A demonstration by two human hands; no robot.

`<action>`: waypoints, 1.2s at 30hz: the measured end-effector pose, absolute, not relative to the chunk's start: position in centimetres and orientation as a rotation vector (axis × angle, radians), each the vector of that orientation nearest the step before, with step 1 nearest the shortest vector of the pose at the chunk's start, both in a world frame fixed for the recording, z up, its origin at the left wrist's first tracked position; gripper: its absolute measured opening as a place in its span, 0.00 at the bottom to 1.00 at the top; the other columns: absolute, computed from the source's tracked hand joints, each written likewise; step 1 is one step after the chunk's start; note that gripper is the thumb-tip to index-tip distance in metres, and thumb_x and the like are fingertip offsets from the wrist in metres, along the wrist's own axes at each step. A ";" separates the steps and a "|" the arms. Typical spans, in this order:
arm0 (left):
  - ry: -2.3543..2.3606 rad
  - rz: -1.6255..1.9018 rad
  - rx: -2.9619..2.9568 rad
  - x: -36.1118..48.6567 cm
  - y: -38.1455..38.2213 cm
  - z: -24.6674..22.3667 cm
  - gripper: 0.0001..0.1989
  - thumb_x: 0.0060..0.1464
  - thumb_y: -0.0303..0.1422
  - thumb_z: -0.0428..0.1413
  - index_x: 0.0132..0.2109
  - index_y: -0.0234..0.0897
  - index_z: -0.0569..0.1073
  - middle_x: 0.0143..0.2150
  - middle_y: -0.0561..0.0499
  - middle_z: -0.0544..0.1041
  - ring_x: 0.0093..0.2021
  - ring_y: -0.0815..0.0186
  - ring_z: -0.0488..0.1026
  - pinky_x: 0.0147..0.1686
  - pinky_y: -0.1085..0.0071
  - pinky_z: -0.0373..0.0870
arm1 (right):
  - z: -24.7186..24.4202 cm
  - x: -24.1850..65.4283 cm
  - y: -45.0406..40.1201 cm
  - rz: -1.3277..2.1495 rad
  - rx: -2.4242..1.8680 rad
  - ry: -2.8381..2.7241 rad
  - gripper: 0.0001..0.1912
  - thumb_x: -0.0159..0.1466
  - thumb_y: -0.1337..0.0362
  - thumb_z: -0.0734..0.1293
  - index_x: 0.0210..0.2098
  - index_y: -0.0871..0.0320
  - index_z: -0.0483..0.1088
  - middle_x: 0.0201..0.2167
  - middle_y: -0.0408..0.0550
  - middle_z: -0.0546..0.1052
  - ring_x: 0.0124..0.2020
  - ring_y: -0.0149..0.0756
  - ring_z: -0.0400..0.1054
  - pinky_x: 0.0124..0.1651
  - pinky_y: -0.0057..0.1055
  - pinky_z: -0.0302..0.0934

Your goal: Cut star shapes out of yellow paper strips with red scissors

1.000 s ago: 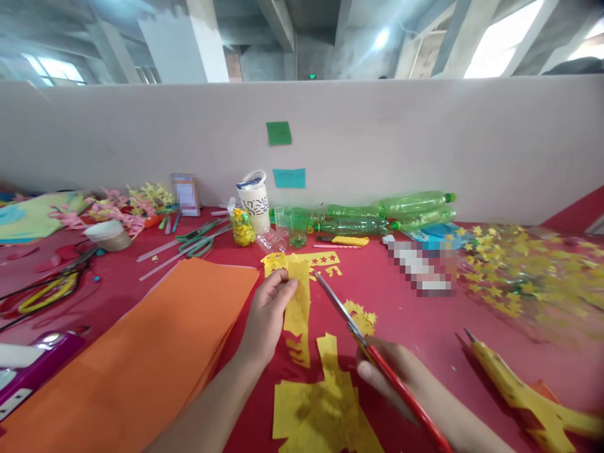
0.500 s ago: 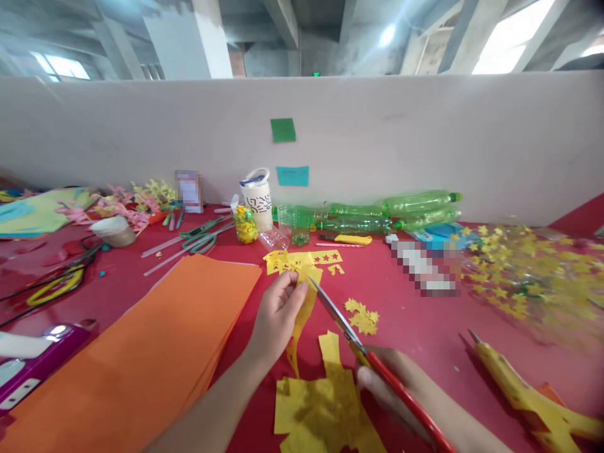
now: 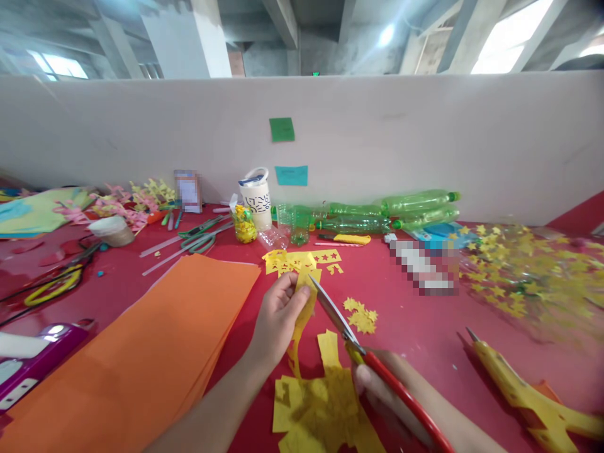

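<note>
My left hand (image 3: 278,308) pinches a narrow yellow paper strip (image 3: 307,294) between thumb and fingers; its curled tail hangs below. In my right hand (image 3: 389,384) is a pair of red-handled scissors (image 3: 337,316). The scissor tips lie against the strip's upper part, close to my left thumb, and the blades look closed or nearly so. Cut yellow paper pieces (image 3: 316,412) lie below, between my forearms. A small pile of yellow paper stars (image 3: 362,318) sits right of the blades. Beyond my left hand are yellow strips with star-shaped holes (image 3: 326,256).
Orange sheets (image 3: 155,340) cover the left front. Green plastic bottles (image 3: 358,217), a white cup (image 3: 257,200) and a yellow utility knife (image 3: 353,239) line the back. At right are a yellow glue gun (image 3: 514,384) and a spray of yellow stars (image 3: 509,270).
The upper end of the paper strip appears slightly lower and flatter against the scissor tips. Both hands keep their grips and have barely shifted.
</note>
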State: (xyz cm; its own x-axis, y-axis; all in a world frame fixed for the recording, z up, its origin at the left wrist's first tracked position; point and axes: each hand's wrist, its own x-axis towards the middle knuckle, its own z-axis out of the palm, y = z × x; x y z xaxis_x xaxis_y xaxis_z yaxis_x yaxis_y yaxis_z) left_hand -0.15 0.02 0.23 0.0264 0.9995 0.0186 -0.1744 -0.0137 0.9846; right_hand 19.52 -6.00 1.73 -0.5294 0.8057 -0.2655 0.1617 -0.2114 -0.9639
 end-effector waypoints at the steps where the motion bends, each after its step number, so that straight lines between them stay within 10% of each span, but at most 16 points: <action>1: 1.055 1.283 1.106 -0.1 0.0 0.2 0.09 0.53 0.38 0.56 0.33 0.37 0.68 0.27 0.55 0.68 0.26 0.72 0.65 0.27 0.77 0.63 | 1.6 19.5 -6.0 1.786 -1.148 -1.572 0.19 0.64 0.49 0.62 0.30 0.60 0.64 0.27 0.43 0.64 0.28 0.31 0.57 0.32 0.26 0.56; 36: 1.019 1.262 1.157 -0.6 0.2 0.1 0.08 0.54 0.38 0.55 0.35 0.37 0.69 0.27 0.56 0.69 0.26 0.72 0.67 0.28 0.76 0.65 | 0.2 20.4 -6.0 1.772 -1.281 -1.410 0.22 0.55 0.45 0.68 0.28 0.60 0.70 0.22 0.43 0.69 0.25 0.32 0.63 0.25 0.23 0.59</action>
